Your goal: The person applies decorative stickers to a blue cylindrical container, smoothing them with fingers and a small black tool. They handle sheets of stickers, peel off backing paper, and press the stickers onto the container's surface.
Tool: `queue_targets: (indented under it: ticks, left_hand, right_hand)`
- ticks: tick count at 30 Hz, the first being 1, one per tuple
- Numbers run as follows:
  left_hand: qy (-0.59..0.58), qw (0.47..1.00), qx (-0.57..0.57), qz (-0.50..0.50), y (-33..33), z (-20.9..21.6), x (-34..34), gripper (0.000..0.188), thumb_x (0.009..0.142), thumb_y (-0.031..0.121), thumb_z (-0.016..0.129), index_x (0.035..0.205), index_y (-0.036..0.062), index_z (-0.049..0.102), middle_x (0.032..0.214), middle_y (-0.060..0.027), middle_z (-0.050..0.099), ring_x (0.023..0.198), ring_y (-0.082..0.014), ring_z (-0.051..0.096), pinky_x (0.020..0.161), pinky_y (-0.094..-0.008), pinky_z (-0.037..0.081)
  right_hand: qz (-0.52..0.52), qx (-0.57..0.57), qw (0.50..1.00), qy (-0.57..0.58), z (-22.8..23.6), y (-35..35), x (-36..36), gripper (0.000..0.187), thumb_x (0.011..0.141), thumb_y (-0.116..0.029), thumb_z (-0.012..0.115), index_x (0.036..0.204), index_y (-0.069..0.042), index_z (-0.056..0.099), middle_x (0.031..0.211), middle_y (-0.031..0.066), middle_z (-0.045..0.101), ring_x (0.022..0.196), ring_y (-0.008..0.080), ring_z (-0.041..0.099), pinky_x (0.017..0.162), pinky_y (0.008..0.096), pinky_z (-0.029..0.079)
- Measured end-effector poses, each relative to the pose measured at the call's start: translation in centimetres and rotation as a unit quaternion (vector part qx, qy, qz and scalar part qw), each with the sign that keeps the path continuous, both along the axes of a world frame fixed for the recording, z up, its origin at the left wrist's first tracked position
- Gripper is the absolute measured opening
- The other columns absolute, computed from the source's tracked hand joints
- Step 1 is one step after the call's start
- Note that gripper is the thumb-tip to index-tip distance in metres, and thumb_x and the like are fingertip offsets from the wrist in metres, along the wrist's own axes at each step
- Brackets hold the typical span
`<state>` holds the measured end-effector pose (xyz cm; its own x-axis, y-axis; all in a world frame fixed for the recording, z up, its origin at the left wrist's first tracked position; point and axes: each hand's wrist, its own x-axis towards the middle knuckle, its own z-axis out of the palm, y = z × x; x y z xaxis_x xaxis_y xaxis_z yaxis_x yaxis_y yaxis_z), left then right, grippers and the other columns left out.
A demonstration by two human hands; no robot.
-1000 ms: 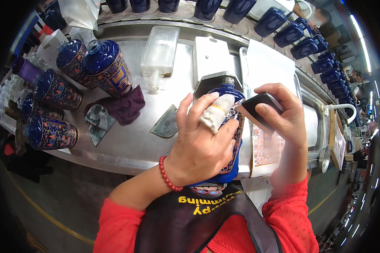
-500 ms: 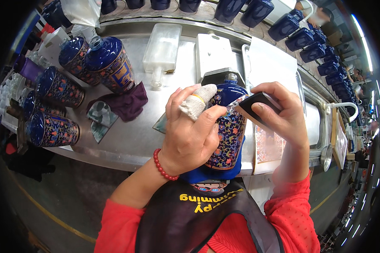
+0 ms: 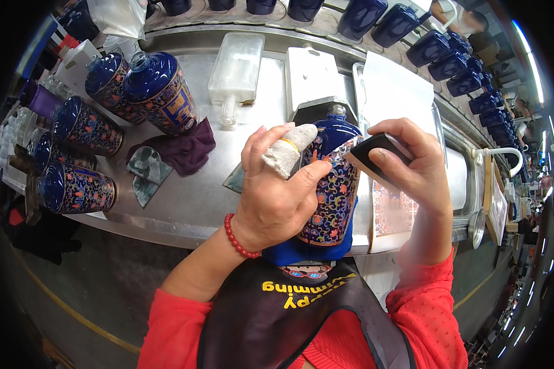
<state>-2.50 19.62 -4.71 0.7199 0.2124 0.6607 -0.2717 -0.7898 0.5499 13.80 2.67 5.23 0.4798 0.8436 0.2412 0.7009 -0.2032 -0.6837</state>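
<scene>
A dark-blue glass bottle (image 3: 329,209) with a colourful floral pattern leans in front of me, its neck away from me and its base by a blue cloth (image 3: 326,251). My left hand (image 3: 277,197) has its fingers apart; the index fingertip presses on the bottle just below the shoulder. A knitted finger cover (image 3: 286,154) sits on another finger of that hand. My right hand (image 3: 415,166) grips a flat black scraper (image 3: 378,150) with a paler edge, held against the bottle's upper right side. Wrinkled clear film (image 3: 345,149) shows between fingertip and scraper.
Several finished-looking floral bottles (image 3: 160,92) stand at the left by a purple cloth (image 3: 188,147) and dark green pieces (image 3: 146,169). Behind are a clear bottle (image 3: 237,71) and a white block (image 3: 312,77). A patterned sheet (image 3: 393,212) lies right; plain blue bottles (image 3: 363,17) line the back.
The plain blue bottles along the back have shifted to the right. My left index finger has moved slightly on the bottle; the scraper stays nearly in place.
</scene>
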Motion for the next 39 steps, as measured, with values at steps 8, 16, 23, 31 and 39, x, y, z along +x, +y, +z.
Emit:
queue_targets:
  ticks: [8,16,23,31,39]
  left_hand:
    - [0.012,1.0,-0.002,-0.002,-0.5,0.8,0.0,0.041,0.075,-0.001,0.068,0.114,0.0111,0.076,0.131,-0.0223,0.063,0.13,-0.0421,0.047,0.115,-0.0513,0.03]
    - [0.006,0.999,-0.033,-0.018,-0.7,0.7,0.3,0.041,0.077,-0.001,0.066,0.116,0.0082,0.074,0.131,-0.0242,0.063,0.13,-0.0437,0.047,0.116,-0.0511,0.03]
    - [-0.001,0.999,-0.041,-0.027,-0.9,0.6,0.0,0.041,0.078,-0.001,0.066,0.117,0.0066,0.072,0.13,-0.0244,0.063,0.129,-0.0441,0.048,0.114,-0.0515,0.033]
    - [-0.009,0.997,-0.061,-0.035,-0.9,-0.1,0.5,0.042,0.079,0.006,0.067,0.12,0.0092,0.07,0.131,-0.023,0.061,0.128,-0.0432,0.048,0.112,-0.0548,0.032]
    - [0.008,0.992,-0.115,-0.048,-0.9,0.6,0.6,0.036,0.081,0.005,0.064,0.117,0.0041,0.07,0.133,-0.0247,0.06,0.129,-0.0432,0.049,0.112,-0.05,0.035]
  right_hand:
    - [-0.007,-0.002,1.0,0.007,0.1,0.1,-0.1,0.023,0.086,-0.006,0.076,0.106,0.001,0.07,0.08,0.0074,0.069,0.068,0.0104,0.064,0.062,0.0259,0.051]
    - [0.001,0.003,1.0,0.005,0.2,-0.1,0.1,0.023,0.087,-0.007,0.075,0.107,0.001,0.07,0.081,0.008,0.069,0.069,0.0106,0.065,0.063,0.0255,0.052]
    - [-0.013,-0.002,1.0,0.018,0.3,-0.6,0.1,0.023,0.088,-0.009,0.075,0.107,0.002,0.069,0.081,0.0081,0.07,0.07,0.0102,0.064,0.063,0.0253,0.052]
    - [-0.013,-0.04,0.998,0.041,0.8,-0.6,-0.1,0.022,0.09,-0.01,0.074,0.11,0.0,0.069,0.093,0.0036,0.069,0.082,0.0074,0.065,0.072,0.0217,0.05]
    - [-0.016,-0.039,0.999,0.029,0.6,-0.5,0.0,0.022,0.09,-0.01,0.074,0.11,0.0,0.069,0.09,0.0027,0.069,0.079,0.0071,0.065,0.07,0.0217,0.05]
